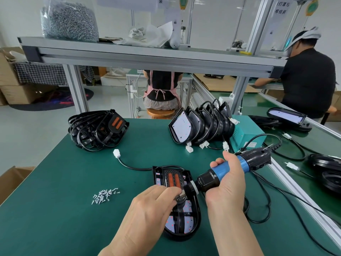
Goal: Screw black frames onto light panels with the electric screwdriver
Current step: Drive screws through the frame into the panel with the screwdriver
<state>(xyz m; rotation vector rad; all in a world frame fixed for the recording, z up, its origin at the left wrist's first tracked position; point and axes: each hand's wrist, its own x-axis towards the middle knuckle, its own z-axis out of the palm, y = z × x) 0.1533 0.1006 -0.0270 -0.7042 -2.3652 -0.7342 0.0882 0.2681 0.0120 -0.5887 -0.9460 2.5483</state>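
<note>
The right hand (228, 183) was wrapped around the blue and black electric screwdriver (206, 182), fingers curled over the barrel, holding it nearly level with its nose pointing toward the left hand (153, 202). The left hand's fingertips were bunched together at that nose, pinching what looked like a small silvery screw (182, 195) against the bit. The fingers hid most of it, so whether it was seated could not be told.

Directly under both hands lay the white light panel (170, 225) in its black housing, with the black plastic frame (162, 172) with two orange strips resting on top, its far end just beyond the left knuckles. A loose pile of silvery screws (106, 195) sat on the green table mat (55, 182) to the outside of the left hand, near but apart.

The step seemed to be loading a screw onto the bit. Doing it well would mean setting the screw straight on the bit and checking it hangs true before letting go. The driver should then be tipped upright over a frame hole, with the left hand pressing on the frame so it cannot shift. The trigger should wait until the fingers are clear.
</note>
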